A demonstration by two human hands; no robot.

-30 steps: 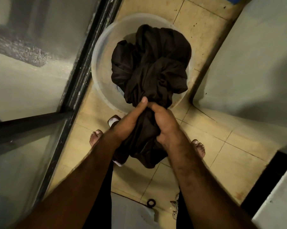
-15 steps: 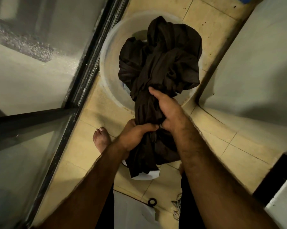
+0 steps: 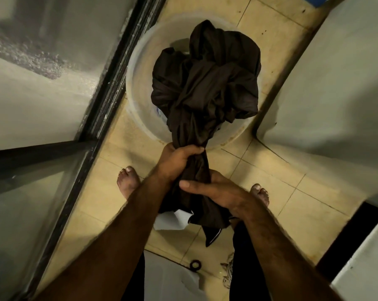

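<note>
While the dark cloth (image 3: 205,88) bunches over the basin (image 3: 138,105), its twisted neck runs straight back past the near rim. The left hand (image 3: 179,158) clenches it nearest the bundle; the right hand (image 3: 214,192) wraps it just behind, fingers curled round.

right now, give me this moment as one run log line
left hand: grips dark cloth at twisted neck | right hand: grips it just below | cloth bulk: bunched over basin

- beige tiled floor (image 3: 270,174), stained, dark grout lines
- dark-framed glass door (image 3: 42,105) on left
- pale wall (image 3: 335,83) on right
- small black ring (image 3: 195,264) on floor
- dim warm light
</note>
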